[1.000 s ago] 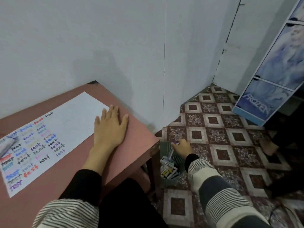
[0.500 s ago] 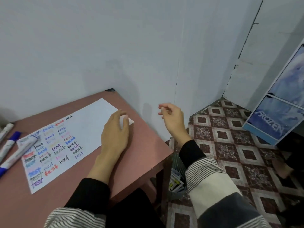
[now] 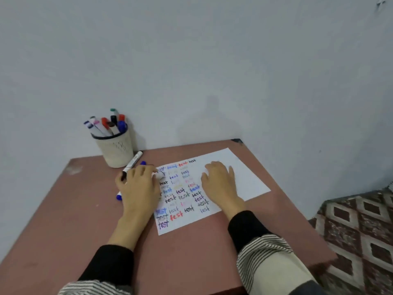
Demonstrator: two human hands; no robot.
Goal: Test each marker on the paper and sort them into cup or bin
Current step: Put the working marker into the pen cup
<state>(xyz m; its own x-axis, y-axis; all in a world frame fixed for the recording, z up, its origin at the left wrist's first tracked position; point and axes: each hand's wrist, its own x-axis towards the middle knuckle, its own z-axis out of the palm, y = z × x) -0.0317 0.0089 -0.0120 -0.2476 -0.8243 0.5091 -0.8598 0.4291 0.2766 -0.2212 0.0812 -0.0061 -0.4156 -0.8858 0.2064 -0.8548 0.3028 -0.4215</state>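
Note:
A white paper (image 3: 244,177) covered with coloured "test" words lies on the brown table (image 3: 85,209). My right hand (image 3: 219,182) rests palm down on the paper and holds nothing. My left hand (image 3: 138,186) lies over loose markers just left of the paper, fingers bent down over them, with no clear grip. A black-capped white marker (image 3: 133,162) sticks out beyond its thumb. A blue marker end (image 3: 119,196) shows at the wrist side, and a blue tip (image 3: 143,162) past the fingers. The beige mesh cup (image 3: 116,152) holds several markers. The bin is out of view.
A grey wall runs close behind the table. The table's right edge drops to a patterned tile floor (image 3: 361,231). The cup stands at the back left against the wall.
My right hand came up from the bin on the floor and settled on the paper. My left hand left the paper's right end and moved onto the markers. The view swung left.

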